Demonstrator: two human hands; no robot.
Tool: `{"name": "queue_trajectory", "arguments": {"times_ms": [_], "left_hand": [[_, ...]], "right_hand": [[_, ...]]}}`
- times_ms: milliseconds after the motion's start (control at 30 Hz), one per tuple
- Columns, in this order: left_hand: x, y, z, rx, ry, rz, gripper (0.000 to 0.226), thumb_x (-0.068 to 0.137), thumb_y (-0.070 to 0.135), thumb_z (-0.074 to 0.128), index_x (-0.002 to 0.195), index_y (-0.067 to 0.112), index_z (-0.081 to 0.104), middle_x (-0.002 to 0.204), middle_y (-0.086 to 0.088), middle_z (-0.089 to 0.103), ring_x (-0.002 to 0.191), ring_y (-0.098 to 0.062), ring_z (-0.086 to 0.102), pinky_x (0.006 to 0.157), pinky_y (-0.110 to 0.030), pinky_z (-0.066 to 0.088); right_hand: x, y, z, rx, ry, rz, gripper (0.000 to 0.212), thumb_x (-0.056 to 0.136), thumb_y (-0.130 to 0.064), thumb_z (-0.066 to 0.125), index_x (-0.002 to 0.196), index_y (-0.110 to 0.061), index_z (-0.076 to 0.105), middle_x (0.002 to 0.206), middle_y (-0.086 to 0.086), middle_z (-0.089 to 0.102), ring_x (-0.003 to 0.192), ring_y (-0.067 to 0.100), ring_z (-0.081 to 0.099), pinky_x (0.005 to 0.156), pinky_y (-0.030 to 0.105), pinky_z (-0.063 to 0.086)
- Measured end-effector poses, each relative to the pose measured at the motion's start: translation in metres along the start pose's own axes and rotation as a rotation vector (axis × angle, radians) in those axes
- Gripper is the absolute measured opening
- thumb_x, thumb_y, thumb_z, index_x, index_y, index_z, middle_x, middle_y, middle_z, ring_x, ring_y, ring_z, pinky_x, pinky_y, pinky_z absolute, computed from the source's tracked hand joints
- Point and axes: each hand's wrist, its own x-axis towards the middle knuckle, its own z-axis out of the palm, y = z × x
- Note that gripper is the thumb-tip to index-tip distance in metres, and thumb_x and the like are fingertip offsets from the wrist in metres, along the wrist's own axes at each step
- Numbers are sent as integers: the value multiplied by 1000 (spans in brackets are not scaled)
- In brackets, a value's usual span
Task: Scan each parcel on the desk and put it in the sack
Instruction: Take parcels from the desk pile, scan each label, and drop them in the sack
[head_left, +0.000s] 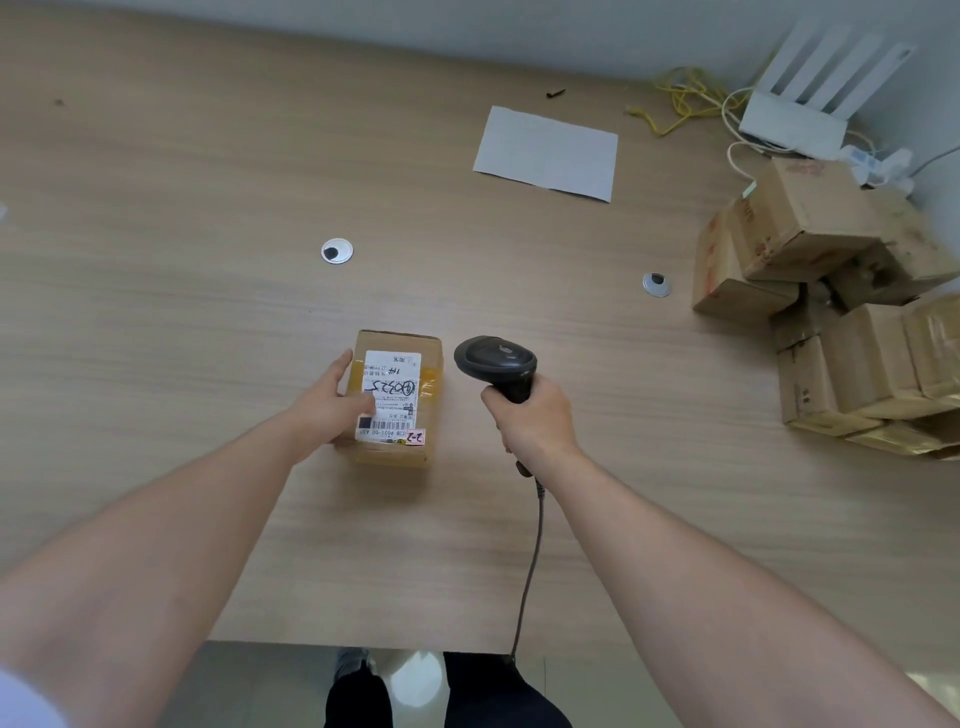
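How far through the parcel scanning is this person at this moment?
Done: nothing visibly; no sack is in view. In hand: the right hand grips the scanner beside a labelled parcel, which the left hand steadies on the desk. Left: that parcel and the stacked boxes at the right.

Both bare arms reach forward, left hand (332, 402) lying flat with fingers straight, right hand (530, 415) curled into a fist-style grip.

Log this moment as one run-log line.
left hand steadies parcel on desk | right hand grips scanner | sack unseen
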Motion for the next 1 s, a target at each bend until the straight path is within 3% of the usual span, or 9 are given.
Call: {"name": "queue_trajectory", "arguments": {"times_ms": [100, 200, 333, 467, 733, 1000], "left_hand": [[-1, 5, 11, 102, 66, 70, 96, 90, 15, 70, 163, 41, 14, 111, 4, 72, 101, -21, 70, 94, -41, 55], [-7, 13, 26, 346, 211, 155, 95, 84, 34, 78, 159, 45, 20, 141, -4, 43, 108, -27, 58, 98, -37, 48], [-13, 25, 56, 577, 358, 217, 91, 76, 60, 80, 152, 39, 36, 154, -8, 21, 131, -36, 47, 104, -45, 48], [-17, 24, 75, 759, 372, 153, 106, 70, 68, 76, 159, 43, 24, 159, -12, 10, 137, -37, 35, 110, -47, 40], [-52, 18, 64, 735, 418, 76, 100, 75, 67, 72, 159, 44, 22, 156, -13, 13, 130, -38, 39, 108, -48, 40], [-130, -6, -9, 629, 599, 66, 99, 75, 65, 72, 159, 46, 24, 156, -8, 14, 128, -37, 40, 105, -46, 41]], "right_hand": [[4, 1, -1, -13, -7, -5, 21, 82, -29, 68, 68, -22, 55, 61, -3, 58, 56, 22, 53, 54, 29, 40], [7, 2, -4, -29, -10, -16, 21, 83, -29, 68, 68, -23, 53, 60, -4, 56, 55, 23, 53, 54, 30, 41], [13, 2, -8, -47, 6, -31, 22, 82, -32, 68, 68, -23, 54, 61, -4, 57, 56, 25, 55, 54, 32, 43], [14, 3, -11, -65, -18, -67, 21, 82, -31, 68, 68, -23, 53, 60, -5, 56, 56, 24, 54, 53, 31, 43], [-2, -9, -9, -112, -67, -119, 20, 80, -32, 65, 68, -20, 53, 59, -5, 54, 53, 23, 49, 51, 32, 43], [-70, -62, 31, -115, -138, -247, 17, 73, -37, 59, 69, -21, 54, 62, -1, 58, 56, 27, 54, 53, 35, 45]]}}
